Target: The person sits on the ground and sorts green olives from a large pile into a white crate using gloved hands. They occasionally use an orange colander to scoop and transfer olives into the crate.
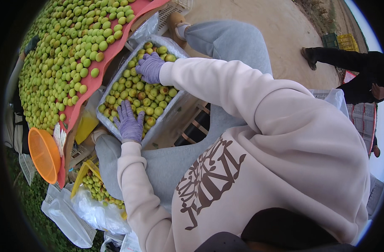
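Note:
Both hands wear purple knit gloves and rest on green and reddish-brown jujube-like fruits [141, 94] in a crate lined with clear plastic [162, 124]. My left hand [129, 123] lies spread, palm down, near the crate's lower left side. Toward the upper end, my right hand [150, 67] lies on the fruits with its fingers slightly bent; its palm is hidden, so I cannot tell whether it grips any. Beside the crate, many loose green fruits [62, 47] cover a sloping surface with a red cloth edge [116, 52].
An orange plastic colander [44, 155] sits at the red cloth's lower corner. Below it are a yellow crate [81, 178] of fruits and a plastic-lined white crate [67, 217]. A person in black [357, 63] is at the right, near green and yellow crates [348, 42]. Another person's gloved hand [31, 45] reaches over the fruits.

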`<state>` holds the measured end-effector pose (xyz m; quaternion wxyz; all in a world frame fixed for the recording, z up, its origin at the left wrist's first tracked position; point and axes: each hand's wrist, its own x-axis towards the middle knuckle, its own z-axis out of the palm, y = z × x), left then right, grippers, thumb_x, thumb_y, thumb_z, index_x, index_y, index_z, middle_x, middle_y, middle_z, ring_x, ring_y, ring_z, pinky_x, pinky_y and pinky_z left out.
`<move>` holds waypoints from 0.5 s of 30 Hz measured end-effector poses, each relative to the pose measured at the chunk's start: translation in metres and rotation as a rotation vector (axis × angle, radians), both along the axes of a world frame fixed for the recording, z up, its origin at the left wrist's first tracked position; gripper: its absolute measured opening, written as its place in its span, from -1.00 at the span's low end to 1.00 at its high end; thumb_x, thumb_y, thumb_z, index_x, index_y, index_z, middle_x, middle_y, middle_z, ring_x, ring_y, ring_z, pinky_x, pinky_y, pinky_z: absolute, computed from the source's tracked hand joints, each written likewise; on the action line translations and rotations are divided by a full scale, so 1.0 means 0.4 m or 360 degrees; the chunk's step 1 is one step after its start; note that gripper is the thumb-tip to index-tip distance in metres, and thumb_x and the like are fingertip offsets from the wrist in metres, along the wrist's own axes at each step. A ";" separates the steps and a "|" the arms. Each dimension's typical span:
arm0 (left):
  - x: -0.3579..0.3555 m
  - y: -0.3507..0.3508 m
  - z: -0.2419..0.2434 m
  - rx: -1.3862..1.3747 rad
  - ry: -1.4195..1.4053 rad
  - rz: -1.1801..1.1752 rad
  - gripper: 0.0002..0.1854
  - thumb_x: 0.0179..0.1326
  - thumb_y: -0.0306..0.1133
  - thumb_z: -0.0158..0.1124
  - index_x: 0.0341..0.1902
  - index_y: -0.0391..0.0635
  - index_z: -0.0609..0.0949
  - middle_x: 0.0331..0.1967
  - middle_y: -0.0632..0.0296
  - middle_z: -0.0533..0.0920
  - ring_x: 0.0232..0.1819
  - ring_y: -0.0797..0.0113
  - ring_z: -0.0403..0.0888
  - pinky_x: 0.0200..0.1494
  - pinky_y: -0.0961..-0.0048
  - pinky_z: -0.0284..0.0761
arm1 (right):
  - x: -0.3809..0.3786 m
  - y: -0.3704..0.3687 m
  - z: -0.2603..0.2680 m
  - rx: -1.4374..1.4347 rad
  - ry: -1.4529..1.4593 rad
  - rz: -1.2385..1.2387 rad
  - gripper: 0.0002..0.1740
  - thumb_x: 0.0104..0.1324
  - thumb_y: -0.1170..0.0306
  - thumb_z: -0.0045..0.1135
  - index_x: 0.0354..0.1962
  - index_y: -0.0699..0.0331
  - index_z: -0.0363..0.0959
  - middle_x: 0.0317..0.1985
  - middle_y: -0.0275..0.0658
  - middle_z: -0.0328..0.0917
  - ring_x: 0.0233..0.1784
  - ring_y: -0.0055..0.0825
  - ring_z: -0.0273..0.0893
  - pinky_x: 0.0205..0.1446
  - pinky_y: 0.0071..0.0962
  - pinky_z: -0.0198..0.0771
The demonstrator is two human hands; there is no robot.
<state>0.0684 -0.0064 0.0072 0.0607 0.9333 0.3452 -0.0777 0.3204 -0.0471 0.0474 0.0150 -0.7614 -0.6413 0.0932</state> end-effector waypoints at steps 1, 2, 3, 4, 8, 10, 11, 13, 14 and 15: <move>-0.001 0.000 0.001 0.0017 0.0003 -0.0004 -0.11 0.27 0.15 0.06 0.53 0.01 0.00 0.53 0.13 0.05 0.54 0.02 -0.06 0.48 -0.12 -0.23 | 0.002 0.003 0.003 -0.0014 -0.0001 0.0017 -0.58 0.14 0.33 0.12 0.00 0.09 0.52 0.03 -0.20 0.52 0.21 -0.18 0.35 0.17 -0.12 0.24; -0.001 0.000 0.002 -0.0001 -0.0044 -0.0013 -0.12 0.27 0.15 0.06 0.53 0.01 0.00 0.53 0.13 0.05 0.54 0.02 -0.06 0.48 -0.12 -0.23 | -0.001 0.003 0.005 -0.0022 -0.0010 0.0035 -0.58 0.13 0.34 0.13 0.00 0.10 0.52 0.03 -0.19 0.52 0.21 -0.18 0.35 0.16 -0.11 0.24; -0.003 0.000 0.002 -0.0012 -0.0063 -0.0013 -0.12 0.27 0.14 0.07 0.53 0.01 0.00 0.53 0.13 0.05 0.54 0.02 -0.05 0.47 -0.13 -0.22 | -0.007 0.005 0.006 -0.0021 -0.0009 0.0071 -0.57 0.12 0.34 0.15 0.00 0.11 0.51 0.02 -0.17 0.52 0.21 -0.18 0.35 0.15 -0.11 0.25; -0.004 0.000 0.001 -0.0027 -0.0047 0.0002 -0.12 0.27 0.14 0.07 0.53 0.01 0.00 0.53 0.12 0.05 0.54 0.02 -0.05 0.47 -0.13 -0.22 | -0.012 0.007 0.006 -0.0005 -0.0014 0.0064 -0.56 0.11 0.34 0.17 0.00 0.10 0.51 0.02 -0.16 0.52 0.19 -0.17 0.36 0.15 -0.11 0.25; -0.004 0.002 -0.002 -0.0055 -0.0066 0.0011 -0.11 0.27 0.14 0.08 0.53 0.01 0.01 0.53 0.11 0.05 0.53 0.01 -0.04 0.47 -0.14 -0.21 | -0.022 0.023 -0.001 -0.0038 -0.0050 0.0153 -0.50 0.08 0.28 0.27 0.02 0.12 0.47 0.00 -0.16 0.52 0.15 -0.18 0.41 0.13 -0.16 0.27; -0.002 0.003 -0.002 -0.0053 -0.0096 -0.0002 -0.11 0.26 0.14 0.08 0.53 0.01 0.00 0.53 0.11 0.05 0.53 0.01 -0.04 0.47 -0.14 -0.21 | -0.015 0.033 -0.010 -0.0105 -0.0072 0.0262 -0.46 0.07 0.24 0.31 0.03 0.15 0.45 -0.01 -0.15 0.52 0.13 -0.19 0.43 0.12 -0.19 0.29; -0.001 0.004 -0.002 -0.0073 -0.0067 0.0005 -0.11 0.26 0.14 0.08 0.53 0.01 0.01 0.53 0.11 0.05 0.53 0.01 -0.05 0.47 -0.14 -0.21 | -0.010 0.037 -0.015 -0.0126 -0.0078 0.0336 -0.45 0.07 0.23 0.31 0.04 0.16 0.44 -0.01 -0.15 0.53 0.11 -0.20 0.46 0.10 -0.19 0.31; 0.000 0.004 -0.001 -0.0048 -0.0066 0.0000 -0.10 0.26 0.14 0.09 0.53 0.01 0.01 0.53 0.11 0.03 0.54 0.02 -0.05 0.47 -0.13 -0.22 | 0.005 0.053 -0.026 -0.0188 -0.0065 0.0488 -0.47 0.09 0.23 0.30 0.03 0.16 0.45 -0.03 -0.15 0.54 0.07 -0.20 0.50 0.08 -0.19 0.35; 0.000 0.002 -0.001 -0.0040 -0.0095 -0.0007 -0.10 0.25 0.14 0.09 0.53 0.00 0.01 0.53 0.11 0.03 0.54 0.02 -0.06 0.47 -0.13 -0.22 | 0.010 0.066 -0.030 -0.0232 -0.0043 0.0567 -0.49 0.10 0.23 0.28 0.02 0.15 0.47 -0.04 -0.17 0.54 0.05 -0.20 0.52 0.06 -0.18 0.37; 0.001 0.001 -0.002 -0.0012 -0.0126 -0.0014 -0.10 0.25 0.15 0.10 0.53 0.00 0.01 0.54 0.12 0.02 0.54 0.03 -0.06 0.47 -0.14 -0.22 | 0.014 0.078 -0.035 -0.0275 -0.0025 0.0640 -0.52 0.11 0.23 0.27 0.01 0.14 0.48 -0.06 -0.18 0.55 0.03 -0.20 0.53 0.04 -0.18 0.40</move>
